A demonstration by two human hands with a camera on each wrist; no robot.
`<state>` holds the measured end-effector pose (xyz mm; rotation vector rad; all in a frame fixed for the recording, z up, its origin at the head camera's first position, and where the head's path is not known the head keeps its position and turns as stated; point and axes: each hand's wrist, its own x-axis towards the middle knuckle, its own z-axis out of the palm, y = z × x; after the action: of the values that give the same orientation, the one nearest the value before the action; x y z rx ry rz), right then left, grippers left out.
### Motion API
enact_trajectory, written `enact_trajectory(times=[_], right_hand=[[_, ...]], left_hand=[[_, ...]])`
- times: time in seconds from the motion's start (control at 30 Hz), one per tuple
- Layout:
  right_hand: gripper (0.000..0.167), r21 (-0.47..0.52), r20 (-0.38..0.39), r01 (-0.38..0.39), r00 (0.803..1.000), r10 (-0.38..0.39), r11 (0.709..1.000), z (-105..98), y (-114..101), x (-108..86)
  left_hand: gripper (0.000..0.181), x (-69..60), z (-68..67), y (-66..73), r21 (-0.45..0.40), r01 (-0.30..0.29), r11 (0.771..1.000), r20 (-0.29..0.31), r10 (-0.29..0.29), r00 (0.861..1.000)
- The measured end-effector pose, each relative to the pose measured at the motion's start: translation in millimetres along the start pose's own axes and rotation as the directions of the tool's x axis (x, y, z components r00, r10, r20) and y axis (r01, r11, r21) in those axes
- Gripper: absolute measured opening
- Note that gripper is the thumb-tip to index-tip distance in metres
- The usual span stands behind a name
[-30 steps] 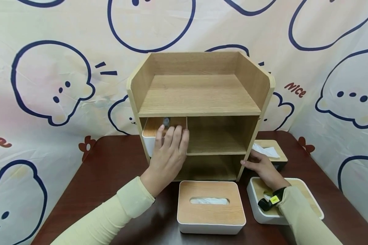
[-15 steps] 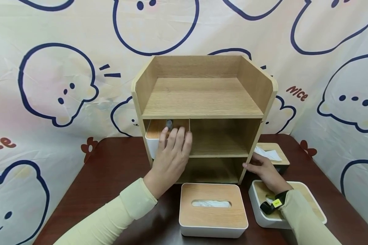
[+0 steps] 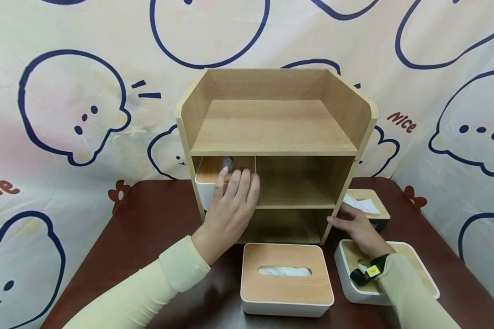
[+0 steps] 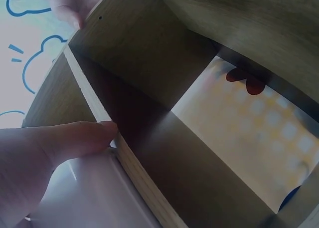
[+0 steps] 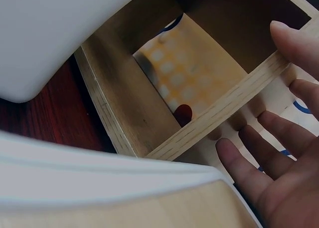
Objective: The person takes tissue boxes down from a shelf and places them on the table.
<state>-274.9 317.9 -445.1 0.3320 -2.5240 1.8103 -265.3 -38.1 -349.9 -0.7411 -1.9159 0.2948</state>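
Note:
A white tissue box with a wood-look lid (image 3: 206, 192) sits in the left part of the small wooden desk shelf's (image 3: 271, 125) middle tier. My left hand (image 3: 230, 210) holds this box at its front, fingers over the lid's front edge. In the left wrist view its thumb (image 4: 84, 138) touches the front edge of a shelf board, beside the box's white wall (image 4: 99, 193). My right hand (image 3: 362, 230) grips the shelf's right side panel low down. In the right wrist view the thumb (image 5: 294, 43) is at the panel's front edge and the fingers lie along its outside.
A second wood-lidded tissue box (image 3: 288, 290) stands in front of the shelf. A third (image 3: 407, 256) lies under my right wrist. Behind that hand is a dark box with a wooden lid (image 3: 374, 197) and tissue. All rest on a brown table (image 3: 148, 228) before a cartoon-printed cloth (image 3: 82, 192).
The head view has shifted slightly. Both hands keep their places on the box and the side panel, and the box shows no clear movement within the shelf.

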Motion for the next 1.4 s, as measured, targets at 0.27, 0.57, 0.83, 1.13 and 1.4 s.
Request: enact_trajectory(times=[0.27,0.57,0.83,1.13,1.4], right_hand=[[0.064,-0.006,0.008,0.017,1.000,-0.016,1.000,-1,-4,4.7],[0.064,0.006,0.007,0.021,1.000,-0.021,1.000,0,-1,1.4],[0.065,-0.008,0.008,0.003,1.000,-0.003,1.000,-1,-3,0.4],[0.065,-0.014,0.010,0.004,1.000,-0.004,1.000,0,-4,2.0],[0.067,-0.015,0.009,-0.001,1.000,0.001,1.000,0,-4,1.1]], left_hand=[[0.035,3.3,0.9,-3.7,-0.005,-0.004,1.000,-0.038,0.004,0.999],[0.034,0.7,2.0,-0.2,-0.039,0.005,0.999,-0.075,-0.008,0.997],[0.040,1.9,0.8,2.5,-0.005,0.024,1.000,-0.079,-0.024,0.997],[0.040,-0.4,0.2,5.8,-0.016,0.025,1.000,-0.063,-0.026,0.998],[0.039,-0.8,-1.8,6.7,-0.027,0.020,0.999,-0.067,-0.022,0.998]])
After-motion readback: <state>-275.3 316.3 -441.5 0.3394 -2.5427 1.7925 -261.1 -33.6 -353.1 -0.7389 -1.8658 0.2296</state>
